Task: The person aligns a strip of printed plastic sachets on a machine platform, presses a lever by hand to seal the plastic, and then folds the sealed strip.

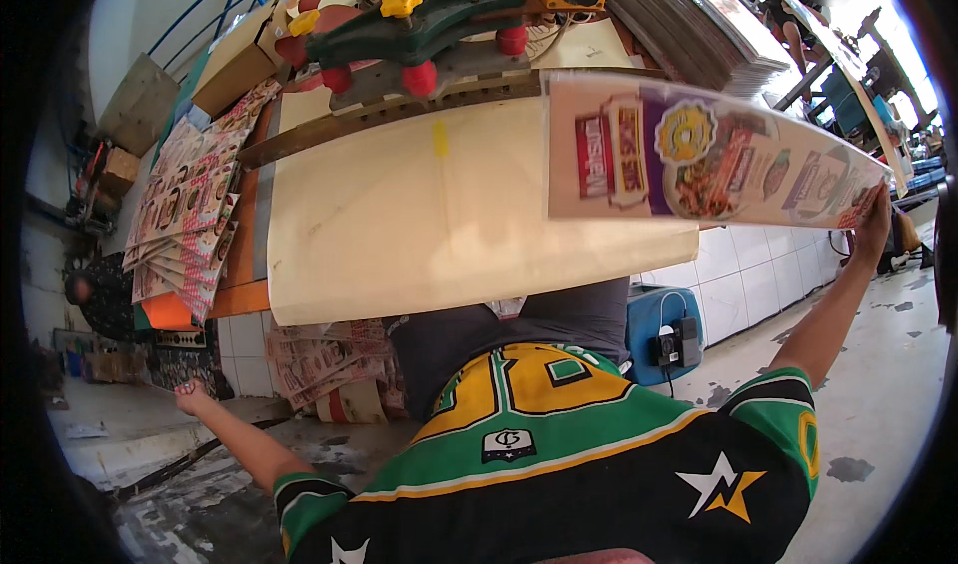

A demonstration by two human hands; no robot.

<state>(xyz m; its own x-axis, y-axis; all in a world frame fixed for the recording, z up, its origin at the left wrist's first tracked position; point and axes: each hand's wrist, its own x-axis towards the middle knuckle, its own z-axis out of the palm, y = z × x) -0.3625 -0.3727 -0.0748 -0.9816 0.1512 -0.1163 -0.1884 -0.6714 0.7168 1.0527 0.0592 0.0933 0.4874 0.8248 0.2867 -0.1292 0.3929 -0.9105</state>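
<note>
My right hand (875,217) is stretched out to the right and grips the far edge of a large printed cardboard sheet (699,155). The sheet hangs in the air over the right end of the cream worktable (399,225). My left hand (190,396) is held out low to the left, away from the table, with its fingers loosely curled and nothing in it. A press with a green arm and yellow and red knobs (419,25) stands at the back of the table.
A fanned pile of printed sheets (185,215) lies at the table's left end, with more stacked below (329,359). A tall stack of sheets (699,25) sits at the back right. A blue box with a plug (664,334) stands on the floor. Another person (798,5) is far right.
</note>
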